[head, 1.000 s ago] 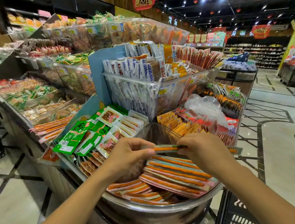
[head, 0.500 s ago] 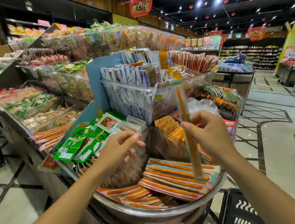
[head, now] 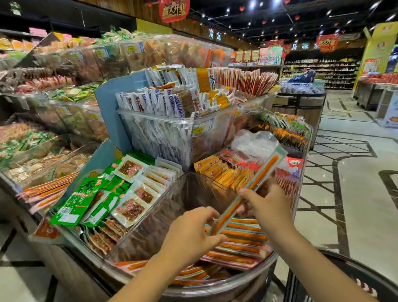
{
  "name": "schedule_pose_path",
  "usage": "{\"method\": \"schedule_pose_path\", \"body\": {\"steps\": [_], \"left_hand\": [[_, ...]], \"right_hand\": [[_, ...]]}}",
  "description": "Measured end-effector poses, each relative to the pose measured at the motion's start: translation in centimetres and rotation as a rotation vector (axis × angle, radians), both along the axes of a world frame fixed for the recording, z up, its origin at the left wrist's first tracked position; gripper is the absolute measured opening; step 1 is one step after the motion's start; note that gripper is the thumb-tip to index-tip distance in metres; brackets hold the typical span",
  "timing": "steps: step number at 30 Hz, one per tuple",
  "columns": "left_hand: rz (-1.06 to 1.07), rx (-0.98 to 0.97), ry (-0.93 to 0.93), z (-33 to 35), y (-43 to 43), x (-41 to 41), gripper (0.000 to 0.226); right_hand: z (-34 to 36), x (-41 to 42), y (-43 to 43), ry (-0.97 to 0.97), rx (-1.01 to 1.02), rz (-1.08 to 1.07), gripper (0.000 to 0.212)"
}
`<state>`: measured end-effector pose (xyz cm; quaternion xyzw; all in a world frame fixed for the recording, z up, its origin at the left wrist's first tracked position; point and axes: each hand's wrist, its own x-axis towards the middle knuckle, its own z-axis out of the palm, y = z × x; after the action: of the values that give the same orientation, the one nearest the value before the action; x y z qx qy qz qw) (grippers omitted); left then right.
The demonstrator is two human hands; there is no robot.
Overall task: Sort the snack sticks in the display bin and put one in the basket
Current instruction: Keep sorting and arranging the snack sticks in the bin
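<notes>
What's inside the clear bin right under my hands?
Flat packs of orange snack sticks lie stacked in the display bin. The left hand covers part of the pile, and lower layers are hidden.

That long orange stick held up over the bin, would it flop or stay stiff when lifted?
Probably fairly stiff: the snack stick runs straight though the right hand pinches it only mid-length. Likely light, as a pinch suffices. Its smooth plastic wrapper may be slippery.
</notes>
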<state>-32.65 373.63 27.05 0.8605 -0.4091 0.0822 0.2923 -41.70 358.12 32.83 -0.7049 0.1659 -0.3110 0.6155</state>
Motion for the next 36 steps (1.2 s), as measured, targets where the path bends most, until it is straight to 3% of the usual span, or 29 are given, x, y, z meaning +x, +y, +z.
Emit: {"method": "schedule_pose_path", "body": {"steps": [5, 9, 13, 17, 22, 30, 36], "left_hand": [[0.051, 0.122, -0.147, -1.2, -1.2, 1.7, 0.027], [0.127, 0.193, -0.191, -1.7, -1.4, 4.1, 0.025], [0.197, 0.279, -0.228, -1.7, -2.2, 6.3, 0.022], [0.225, 0.32, -0.216, -2.1, -3.5, 7.5, 0.015], [0.175, 0.292, -0.198, -3.6, -4.6, 7.8, 0.009], [0.162, 0.253, -0.089, -4.2, -4.4, 8.2, 0.013], [0.125, 0.296, -0.046, -3.9, -4.3, 7.9, 0.021]], "right_hand": [[-1.9, 0.1, -1.3, 0.003, 0.119, 0.008, 0.015], [-2.5, -0.4, -2.9, -0.024, 0.137, -0.064, 0.004], [-4.3, -0.9, -3.8, 0.024, -0.155, -0.13, 0.02], [-6.3, -0.6, -4.2, 0.149, -0.633, -0.189, 0.023], [-8.1, -0.1, -4.3, 0.297, -0.938, -0.358, 0.003], [-7.9, 0.2, -4.1, 0.399, -1.15, -0.411, 0.018], [-7.2, -0.1, -3.6, 0.443, -1.277, -0.36, 0.014]]}}
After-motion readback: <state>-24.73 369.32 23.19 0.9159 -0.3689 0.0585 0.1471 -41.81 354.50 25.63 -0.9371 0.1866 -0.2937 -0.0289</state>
